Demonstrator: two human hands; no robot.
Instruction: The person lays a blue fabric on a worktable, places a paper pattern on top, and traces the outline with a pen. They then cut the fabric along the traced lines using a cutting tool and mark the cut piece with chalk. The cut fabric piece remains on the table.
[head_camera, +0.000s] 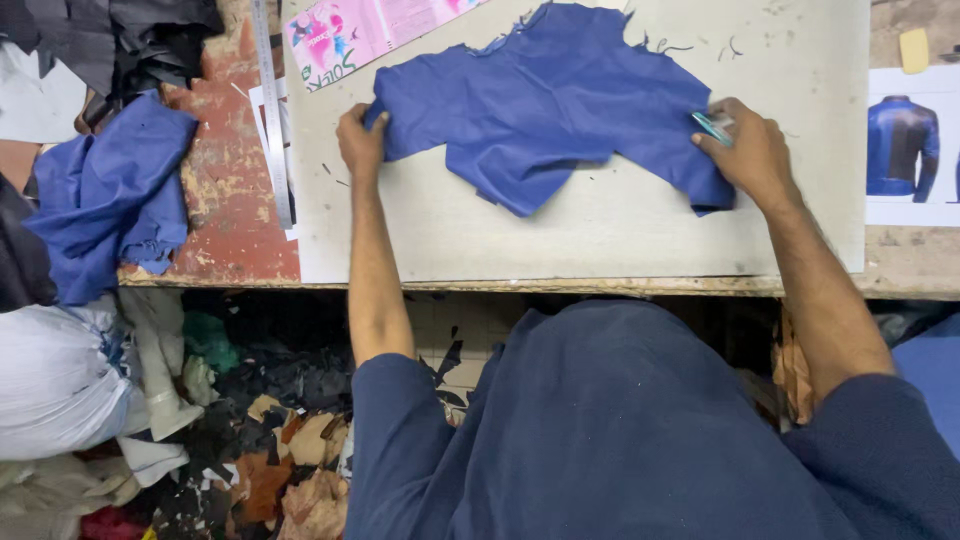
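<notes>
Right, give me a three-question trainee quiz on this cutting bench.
1. True or false: the blue piece lies on the pale board.
2. Which hand holds the small teal tool? A) left hand B) right hand C) neither
3. Fill in: the metal ruler lies to the ____ of the board as the picture shows it.

Key
1. True; it is spread flat on the board.
2. B; the right hand grips the tool at one edge of the piece, while the left hand presses the opposite edge.
3. Left; it lies lengthwise on the worn red table beside the board.
</notes>
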